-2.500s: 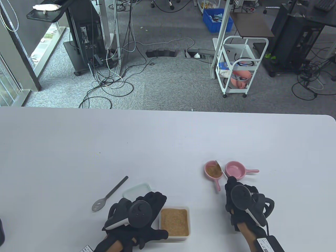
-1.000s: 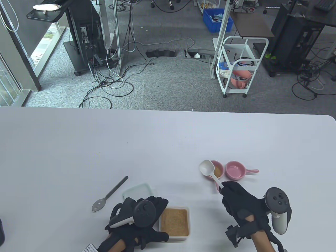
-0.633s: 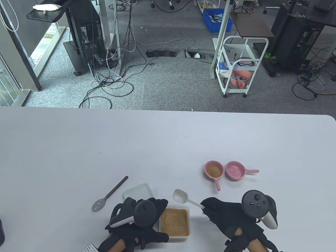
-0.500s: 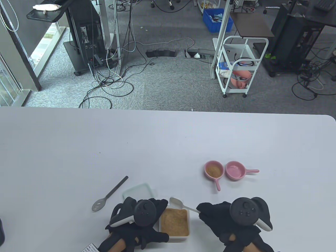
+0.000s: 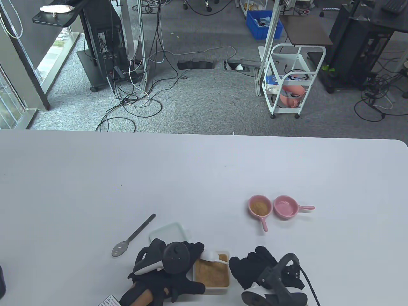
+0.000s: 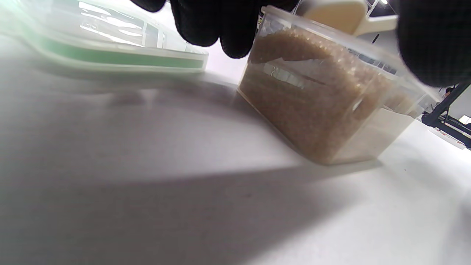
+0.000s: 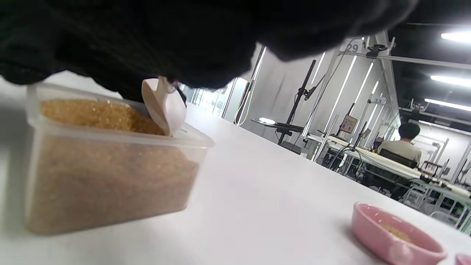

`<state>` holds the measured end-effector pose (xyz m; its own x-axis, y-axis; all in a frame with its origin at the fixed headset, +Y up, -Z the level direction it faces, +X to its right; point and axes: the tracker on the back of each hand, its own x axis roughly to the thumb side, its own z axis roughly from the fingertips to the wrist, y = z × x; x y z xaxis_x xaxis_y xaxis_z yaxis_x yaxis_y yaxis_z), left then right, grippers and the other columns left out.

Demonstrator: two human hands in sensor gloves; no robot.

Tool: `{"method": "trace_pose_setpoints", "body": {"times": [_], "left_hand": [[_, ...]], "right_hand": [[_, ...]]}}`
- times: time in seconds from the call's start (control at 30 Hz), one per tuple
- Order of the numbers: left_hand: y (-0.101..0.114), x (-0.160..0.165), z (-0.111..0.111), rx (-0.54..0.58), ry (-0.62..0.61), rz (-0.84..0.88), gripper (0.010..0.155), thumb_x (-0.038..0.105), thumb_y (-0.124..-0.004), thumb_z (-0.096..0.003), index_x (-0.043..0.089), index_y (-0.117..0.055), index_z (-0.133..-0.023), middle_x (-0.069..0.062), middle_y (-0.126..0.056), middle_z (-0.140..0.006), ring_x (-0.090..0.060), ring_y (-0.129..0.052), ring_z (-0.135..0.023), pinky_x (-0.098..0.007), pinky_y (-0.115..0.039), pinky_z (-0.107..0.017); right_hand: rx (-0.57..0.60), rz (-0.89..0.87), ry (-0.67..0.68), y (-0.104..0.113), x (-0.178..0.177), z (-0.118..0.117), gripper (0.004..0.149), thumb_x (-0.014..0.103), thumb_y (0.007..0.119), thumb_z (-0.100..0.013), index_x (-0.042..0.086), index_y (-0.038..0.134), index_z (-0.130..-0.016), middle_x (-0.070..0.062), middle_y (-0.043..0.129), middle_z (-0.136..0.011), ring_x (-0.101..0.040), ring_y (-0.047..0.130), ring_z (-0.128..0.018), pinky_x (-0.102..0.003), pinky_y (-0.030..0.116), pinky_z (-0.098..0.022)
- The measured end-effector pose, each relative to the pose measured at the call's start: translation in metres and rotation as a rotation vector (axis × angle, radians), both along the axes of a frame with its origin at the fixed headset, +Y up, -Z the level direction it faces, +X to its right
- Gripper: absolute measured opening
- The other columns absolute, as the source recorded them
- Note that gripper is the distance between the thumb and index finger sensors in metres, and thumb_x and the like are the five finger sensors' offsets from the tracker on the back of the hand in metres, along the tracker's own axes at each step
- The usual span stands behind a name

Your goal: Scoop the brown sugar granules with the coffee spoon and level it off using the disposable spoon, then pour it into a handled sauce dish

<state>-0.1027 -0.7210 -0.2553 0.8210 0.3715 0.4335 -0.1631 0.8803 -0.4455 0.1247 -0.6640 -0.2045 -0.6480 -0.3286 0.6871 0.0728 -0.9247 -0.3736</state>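
A clear tub of brown sugar stands at the table's near edge. My left hand holds the tub by its left side, fingers at the far corner. My right hand grips the handle of the white coffee spoon, whose bowl tilts down into the sugar at the tub's far edge. The grey slotted disposable spoon lies loose on the table, left of the tub. Two pink handled sauce dishes stand to the far right: one holds sugar, the other is empty.
The tub's lid lies flat just behind my left hand, also in the left wrist view. A sauce dish shows low in the right wrist view. A person sits far off in the room.
My right hand brought the emptied white spoon back from the left sauce dish to the tub and tipped its bowl into the sugar. The left hand stayed on the tub.
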Motion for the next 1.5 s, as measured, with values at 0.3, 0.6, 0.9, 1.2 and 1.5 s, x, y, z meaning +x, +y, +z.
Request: {"method": "trace_pose_setpoints", "body": {"times": [0.3, 0.6, 0.9, 1.2, 1.5], "left_hand": [[0.0, 0.0, -0.001, -0.001, 0.003, -0.003, 0.11, 0.084, -0.073, -0.0319, 0.031, -0.027, -0.116, 0.004, -0.047, -0.123, -0.03, -0.052, -0.12, -0.052, -0.042, -0.085], [-0.001, 0.0, -0.001, -0.009, 0.002, -0.003, 0.11, 0.084, -0.074, -0.0322, 0.031, -0.027, -0.116, 0.005, -0.048, -0.122, -0.03, -0.052, -0.12, -0.052, -0.042, -0.085], [-0.002, 0.0, 0.0, -0.004, 0.0, -0.009, 0.109, 0.084, -0.073, -0.0324, 0.031, -0.027, -0.116, 0.005, -0.048, -0.122, -0.03, -0.052, -0.119, -0.052, -0.043, -0.085], [-0.002, 0.0, 0.0, 0.0, -0.002, -0.015, 0.109, 0.084, -0.073, -0.0325, 0.031, -0.027, -0.116, 0.005, -0.048, -0.122, -0.03, -0.052, -0.119, -0.052, -0.043, -0.085], [-0.003, 0.0, 0.0, -0.002, -0.002, -0.015, 0.109, 0.084, -0.073, -0.0326, 0.031, -0.027, -0.116, 0.004, -0.048, -0.122, -0.031, -0.052, -0.119, -0.052, -0.043, -0.085]], "right_hand": [[-0.294, -0.006, -0.071, -0.009, -0.004, -0.008, 0.041, 0.034, 0.089, -0.044, 0.01, 0.092, -0.078, -0.001, 0.101, -0.032, -0.024, 0.091, -0.009, -0.05, 0.079, -0.035], [-0.872, -0.356, -0.175, -0.025, 0.038, -0.049, 0.042, 0.034, 0.085, -0.046, 0.009, 0.092, -0.078, 0.001, 0.1, -0.031, -0.021, 0.09, -0.007, -0.048, 0.08, -0.032], [-1.255, -0.544, -0.269, -0.053, 0.057, -0.068, 0.042, 0.035, 0.083, -0.048, 0.008, 0.091, -0.079, 0.003, 0.099, -0.031, -0.018, 0.09, -0.005, -0.047, 0.081, -0.029], [-1.489, -0.643, -0.355, -0.077, 0.065, -0.071, 0.043, 0.038, 0.077, -0.049, 0.009, 0.088, -0.079, 0.008, 0.096, -0.031, -0.014, 0.089, -0.003, -0.044, 0.082, -0.026], [-1.575, -0.693, -0.354, -0.086, 0.077, -0.078, 0.043, 0.038, 0.074, -0.05, 0.01, 0.086, -0.081, 0.007, 0.095, -0.034, -0.017, 0.09, -0.008, -0.046, 0.08, -0.031]]}}
